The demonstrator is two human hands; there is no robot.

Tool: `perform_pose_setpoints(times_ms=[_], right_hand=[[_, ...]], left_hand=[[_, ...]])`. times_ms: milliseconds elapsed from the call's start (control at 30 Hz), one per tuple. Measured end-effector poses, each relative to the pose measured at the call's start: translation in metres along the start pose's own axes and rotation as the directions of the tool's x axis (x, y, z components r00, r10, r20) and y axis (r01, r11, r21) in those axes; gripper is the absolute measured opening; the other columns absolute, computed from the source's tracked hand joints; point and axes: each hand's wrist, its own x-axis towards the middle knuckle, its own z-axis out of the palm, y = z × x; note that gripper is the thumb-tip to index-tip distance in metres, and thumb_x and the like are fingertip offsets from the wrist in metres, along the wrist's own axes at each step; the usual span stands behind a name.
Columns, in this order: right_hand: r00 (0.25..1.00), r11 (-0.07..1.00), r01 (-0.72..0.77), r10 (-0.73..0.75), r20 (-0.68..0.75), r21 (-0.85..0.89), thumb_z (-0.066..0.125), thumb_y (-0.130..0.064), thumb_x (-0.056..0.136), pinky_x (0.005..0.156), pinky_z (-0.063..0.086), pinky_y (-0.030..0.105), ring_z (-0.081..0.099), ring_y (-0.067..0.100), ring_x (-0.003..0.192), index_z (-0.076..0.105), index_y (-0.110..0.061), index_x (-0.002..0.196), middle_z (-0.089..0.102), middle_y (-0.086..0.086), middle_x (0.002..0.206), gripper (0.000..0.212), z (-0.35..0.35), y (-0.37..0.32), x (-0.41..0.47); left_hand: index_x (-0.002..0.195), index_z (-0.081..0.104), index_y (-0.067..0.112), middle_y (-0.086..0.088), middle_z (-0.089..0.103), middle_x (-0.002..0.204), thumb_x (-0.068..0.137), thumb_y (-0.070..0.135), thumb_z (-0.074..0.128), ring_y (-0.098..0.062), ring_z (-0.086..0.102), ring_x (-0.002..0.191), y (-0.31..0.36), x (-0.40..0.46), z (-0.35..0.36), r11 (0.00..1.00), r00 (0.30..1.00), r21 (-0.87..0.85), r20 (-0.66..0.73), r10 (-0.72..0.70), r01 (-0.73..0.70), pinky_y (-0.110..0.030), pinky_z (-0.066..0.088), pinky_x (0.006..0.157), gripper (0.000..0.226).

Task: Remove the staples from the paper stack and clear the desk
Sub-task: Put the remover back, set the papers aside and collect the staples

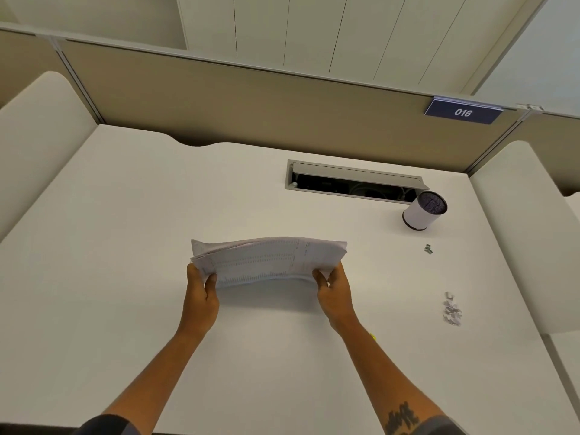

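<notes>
A stack of printed paper (pixel 266 260) is held up above the middle of the white desk (pixel 125 246), its sheets bowed and fanned at the left end. My left hand (pixel 201 293) grips the stack's left end and my right hand (pixel 334 291) grips its right end. A small heap of pulled staples (pixel 452 310) lies on the desk to the right. A single bent staple (pixel 428 248) lies further back, near the cup.
A white cylindrical cup with a dark inside (pixel 423 211) stands at the back right, beside an open cable hatch (pixel 354 183) set in the desk. Beige partitions close off the back and sides, with a "016" sign (pixel 463 112). A yellow speck (pixel 373 336) peeks past my right wrist.
</notes>
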Motion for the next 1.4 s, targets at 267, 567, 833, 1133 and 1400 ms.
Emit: perform_pose_setpoints(times_ms=[267, 567, 833, 1133, 1400], right_hand=[[0.999, 0.996, 0.037, -0.038, -0.013, -0.087, 0.056, -0.008, 0.105, 0.089, 0.056, 0.025, 0.063, 0.019, 0.114, 0.055, -0.024, 0.121, 0.066, -0.002, 0.117, 0.023, 0.002, -0.007, 0.006], [1.0, 0.98, 0.017, -0.012, 0.027, -0.197, 0.067, -0.01, 0.099, 0.079, 0.056, 0.023, 0.07, 0.02, 0.1, 0.064, -0.012, 0.117, 0.072, 0.003, 0.112, 0.018, -0.028, -0.033, 0.028], [0.993, 0.961, -0.061, 0.086, 0.081, -0.27, 0.068, -0.007, 0.098, 0.072, 0.055, 0.022, 0.067, 0.014, 0.093, 0.064, -0.008, 0.114, 0.07, 0.005, 0.112, 0.017, -0.04, -0.036, 0.033], [0.987, 0.932, -0.062, 0.109, 0.115, -0.356, 0.072, -0.021, 0.097, 0.08, 0.051, 0.028, 0.065, 0.019, 0.098, 0.064, -0.013, 0.117, 0.068, 0.0, 0.11, 0.023, -0.034, -0.028, 0.029], [0.971, 0.534, 0.003, 0.202, 0.131, -0.846, 0.075, -0.055, 0.087, 0.083, 0.043, 0.031, 0.062, 0.024, 0.111, 0.057, -0.014, 0.12, 0.062, 0.002, 0.115, 0.056, -0.078, -0.001, 0.002]], left_hand=[[0.128, 0.042, 0.016, -0.008, 0.057, 0.124, 0.109, 0.005, 0.044, -0.026, 0.056, 0.117, 0.0, 0.006, -0.008, 0.997, 0.997, 0.033, 0.012, -0.071, 0.07, -0.026, 0.047, 0.087, 0.022], [0.133, 0.055, 0.017, 0.0, 0.071, 0.125, 0.105, 0.016, 0.059, -0.021, 0.072, 0.107, 0.017, -0.002, -0.024, 0.92, 0.915, -0.064, 0.152, -0.373, 0.385, -0.034, 0.064, 0.075, 0.028], [0.131, 0.065, 0.019, -0.001, 0.082, 0.113, 0.103, 0.019, 0.063, -0.022, 0.08, 0.096, 0.017, -0.024, -0.034, 0.834, 0.819, -0.142, 0.335, -0.465, 0.532, -0.037, 0.066, 0.072, 0.027], [0.127, 0.068, 0.014, -0.002, 0.083, 0.104, 0.1, 0.006, 0.065, -0.024, 0.081, 0.09, 0.007, -0.037, -0.036, 0.811, 0.808, -0.166, 0.325, -0.492, 0.561, -0.037, 0.066, 0.069, 0.028], [0.133, 0.066, 0.012, -0.007, 0.08, 0.112, 0.1, 0.005, 0.065, -0.028, 0.08, 0.094, -0.009, -0.05, -0.026, 0.838, 0.84, -0.133, 0.226, -0.494, 0.528, -0.039, 0.067, 0.07, 0.034]])
